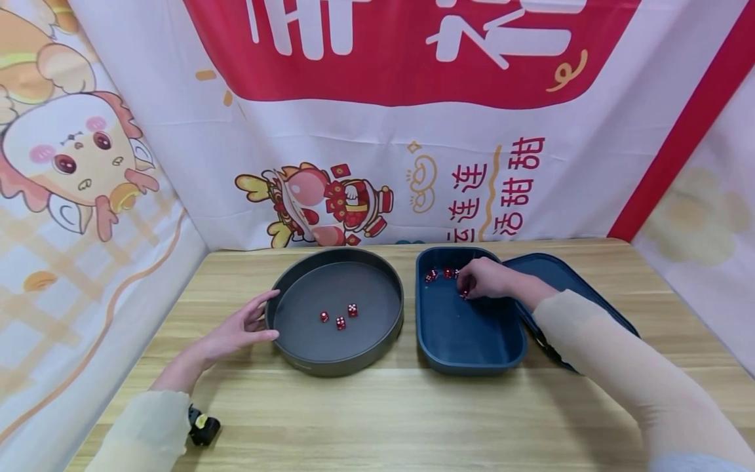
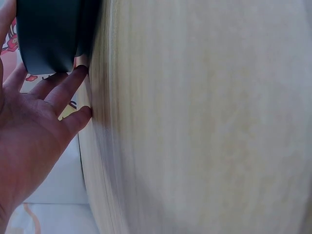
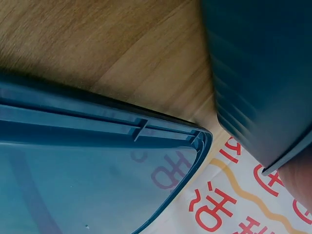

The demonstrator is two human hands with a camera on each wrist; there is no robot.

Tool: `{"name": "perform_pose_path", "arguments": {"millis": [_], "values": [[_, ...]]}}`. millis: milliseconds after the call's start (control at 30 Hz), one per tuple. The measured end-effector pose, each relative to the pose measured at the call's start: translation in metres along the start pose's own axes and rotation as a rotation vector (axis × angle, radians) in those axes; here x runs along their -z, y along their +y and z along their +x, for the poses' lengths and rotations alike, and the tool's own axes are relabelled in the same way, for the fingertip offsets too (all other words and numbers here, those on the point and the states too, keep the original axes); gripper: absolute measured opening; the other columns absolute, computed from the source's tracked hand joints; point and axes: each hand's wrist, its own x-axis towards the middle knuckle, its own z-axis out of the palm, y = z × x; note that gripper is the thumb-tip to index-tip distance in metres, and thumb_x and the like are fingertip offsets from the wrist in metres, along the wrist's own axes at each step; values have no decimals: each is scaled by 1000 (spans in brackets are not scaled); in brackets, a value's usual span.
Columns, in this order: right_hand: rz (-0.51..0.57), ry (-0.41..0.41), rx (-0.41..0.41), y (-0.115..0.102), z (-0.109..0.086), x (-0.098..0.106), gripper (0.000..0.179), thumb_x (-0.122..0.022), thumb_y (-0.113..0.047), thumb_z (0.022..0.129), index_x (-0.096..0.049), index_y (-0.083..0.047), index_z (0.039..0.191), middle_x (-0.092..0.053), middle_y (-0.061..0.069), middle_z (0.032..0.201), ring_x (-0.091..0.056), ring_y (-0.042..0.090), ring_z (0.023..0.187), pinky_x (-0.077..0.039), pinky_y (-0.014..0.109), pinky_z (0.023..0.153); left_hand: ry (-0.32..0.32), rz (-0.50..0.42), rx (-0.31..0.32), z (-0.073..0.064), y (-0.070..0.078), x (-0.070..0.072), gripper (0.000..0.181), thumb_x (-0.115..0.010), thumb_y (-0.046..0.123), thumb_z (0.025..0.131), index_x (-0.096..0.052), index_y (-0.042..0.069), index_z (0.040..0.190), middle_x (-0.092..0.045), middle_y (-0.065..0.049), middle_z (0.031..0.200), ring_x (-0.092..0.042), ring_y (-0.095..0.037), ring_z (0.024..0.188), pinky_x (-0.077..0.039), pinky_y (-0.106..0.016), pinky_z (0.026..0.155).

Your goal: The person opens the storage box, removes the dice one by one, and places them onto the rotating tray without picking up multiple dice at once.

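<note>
My left hand [image 1: 240,328] rests against the left side of a round dark grey pan [image 1: 330,368], its fingers spread and fairly straight along the wall. The left wrist view shows the same fingers [image 2: 66,92] under the pan's side [image 2: 48,44]. Three red dice [image 1: 340,322] with white pips lie on the pan floor. Inside a deep blue rectangular box [image 1: 472,337], my right hand [image 1: 486,278] reaches down and pinches a red die [image 1: 464,295] in its fingertips. Several more red dice [image 1: 447,273] lie near the box's far end, partly hidden by the hand.
A blue lid [image 1: 548,265] lies right of the box, partly under my right forearm; the right wrist view shows its ribbed rim [image 3: 141,127]. All stands on a wood-grain table [image 1: 366,419]. Behind it hangs a printed cloth [image 1: 366,131]. A small black device [image 1: 203,429] is by my left wrist.
</note>
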Motion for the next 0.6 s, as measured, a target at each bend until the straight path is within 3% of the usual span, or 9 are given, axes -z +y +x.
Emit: {"name": "perform_pose_path", "arguments": {"millis": [400, 600], "values": [[1, -2, -7, 1, 0, 1, 10, -72, -4, 86, -72, -10, 95, -66, 0, 90, -59, 13, 78, -54, 34, 74, 13, 27, 18, 0, 3, 0, 80, -68, 18, 93, -18, 15, 156, -13, -30, 155, -24, -52, 136, -24, -61, 107], [39, 45, 25, -2, -4, 5, 10, -74, -4, 85, -72, -8, 95, -68, 0, 88, -60, 12, 76, -54, 33, 71, 14, 29, 11, 0, 3, 0, 80, -68, 17, 93, -19, 15, 156, -13, -30, 155, -24, -52, 136, -25, -61, 107]]}}
